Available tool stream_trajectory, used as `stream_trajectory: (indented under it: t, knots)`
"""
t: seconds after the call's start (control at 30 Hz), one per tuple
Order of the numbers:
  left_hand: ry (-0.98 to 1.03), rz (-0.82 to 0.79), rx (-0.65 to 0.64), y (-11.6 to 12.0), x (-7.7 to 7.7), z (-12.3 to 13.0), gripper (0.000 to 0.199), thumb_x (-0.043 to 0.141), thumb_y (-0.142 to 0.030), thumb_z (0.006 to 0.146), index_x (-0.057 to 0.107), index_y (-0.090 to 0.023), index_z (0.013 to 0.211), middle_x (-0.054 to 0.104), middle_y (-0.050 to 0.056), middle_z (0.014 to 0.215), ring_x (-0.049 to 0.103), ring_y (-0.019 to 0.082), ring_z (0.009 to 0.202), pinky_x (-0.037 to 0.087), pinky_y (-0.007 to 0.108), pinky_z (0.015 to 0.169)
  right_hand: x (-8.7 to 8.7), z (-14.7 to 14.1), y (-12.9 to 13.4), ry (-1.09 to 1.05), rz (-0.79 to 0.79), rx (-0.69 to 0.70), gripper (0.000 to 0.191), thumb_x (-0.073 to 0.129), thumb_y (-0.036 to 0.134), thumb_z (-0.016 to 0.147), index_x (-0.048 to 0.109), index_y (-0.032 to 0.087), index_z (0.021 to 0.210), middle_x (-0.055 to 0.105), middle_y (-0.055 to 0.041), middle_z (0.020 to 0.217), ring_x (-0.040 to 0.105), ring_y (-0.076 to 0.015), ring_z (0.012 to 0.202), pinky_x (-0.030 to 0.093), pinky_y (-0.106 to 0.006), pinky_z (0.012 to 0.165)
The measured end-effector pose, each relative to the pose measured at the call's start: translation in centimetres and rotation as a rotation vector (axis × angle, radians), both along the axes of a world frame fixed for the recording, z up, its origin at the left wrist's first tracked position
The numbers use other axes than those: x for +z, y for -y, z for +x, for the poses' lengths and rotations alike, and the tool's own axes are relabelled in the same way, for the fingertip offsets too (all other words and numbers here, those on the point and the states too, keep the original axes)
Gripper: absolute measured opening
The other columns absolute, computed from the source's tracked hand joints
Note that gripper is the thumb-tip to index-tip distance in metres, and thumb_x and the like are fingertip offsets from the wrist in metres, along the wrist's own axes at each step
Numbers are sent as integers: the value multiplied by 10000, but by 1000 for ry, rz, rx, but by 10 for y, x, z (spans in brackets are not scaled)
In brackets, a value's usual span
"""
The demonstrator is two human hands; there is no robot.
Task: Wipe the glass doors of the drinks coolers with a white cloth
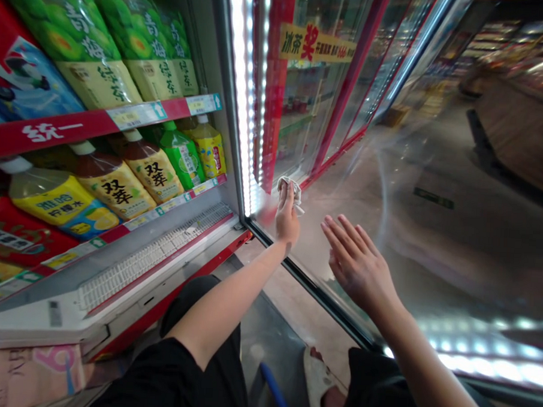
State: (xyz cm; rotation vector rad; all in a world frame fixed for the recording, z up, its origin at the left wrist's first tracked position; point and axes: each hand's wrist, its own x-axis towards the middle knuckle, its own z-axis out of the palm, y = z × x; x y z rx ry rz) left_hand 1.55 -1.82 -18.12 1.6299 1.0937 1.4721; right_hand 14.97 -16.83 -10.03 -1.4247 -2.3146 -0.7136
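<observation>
Crumpled pale cloth (291, 187) clamped in left hand (287, 219); right hand (356, 261) spread flat.

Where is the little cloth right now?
In the head view, the cloth is bunched in the left hand, pressed low on the open glass door, near the lit door edge.

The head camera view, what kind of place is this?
Most likely a supermarket drinks aisle. An open glass cooler door stands beside shelves of bottled tea with price tags. The left hand presses a cloth to the glass, the right hand flat beside it.
</observation>
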Motion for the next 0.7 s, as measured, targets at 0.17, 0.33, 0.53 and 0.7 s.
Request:
stream_trajectory:
  t: [0.17,0.33,0.53,0.7]
  knots:
    - [-51,25,-27,20,-12,9,817,324,47,985,290,-271,1738,168,-17,1849,116,170,1705,155,349,1423,3,7,6,3,3,-20,909,528,100,1032,25,237,1776,532,-96,1677,501,-283,1562,432,-481,1297]
    - [-74,167,-125,39,-7,20,747,319,-43,1042,304,-325,1734,177,-46,1845,120,178,1708,147,367,1427,7,11,12,-3,-12,4,858,527,116,1038,99,216,1776,563,-95,1652,509,-271,1558,439,-470,1296]
    - [-62,116,-83,40,-4,21,791,307,-30,1029,252,-368,1742,179,-87,1845,106,156,1708,112,407,1426,10,24,20,12,-10,39,726,526,104,1039,309,151,1730,636,-118,1586,540,-272,1535,462,-464,1285]
    - [-134,140,-184,48,-9,24,745,332,-88,1053,295,-401,1728,246,-70,1829,86,176,1710,121,446,1424,10,34,24,19,-38,81,666,547,104,1019,437,141,1674,637,-123,1581,560,-274,1519,483,-470,1276]
